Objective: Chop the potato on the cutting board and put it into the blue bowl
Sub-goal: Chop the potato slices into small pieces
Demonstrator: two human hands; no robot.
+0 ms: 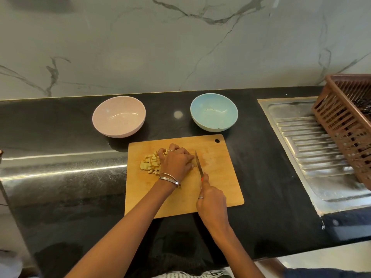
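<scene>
A wooden cutting board lies on the black counter. A pile of small pale potato cubes sits on its left part. My left hand lies curled over a remaining piece of potato, which is mostly hidden beneath the fingers. My right hand grips the handle of a knife, index finger along the spine; the blade stands just right of my left hand's fingers, touching the board. The blue bowl stands behind the board to the right and looks empty.
A pink bowl stands behind the board to the left. A steel sink drainboard lies to the right, with a brown plastic basket on it. A marble wall backs the black counter.
</scene>
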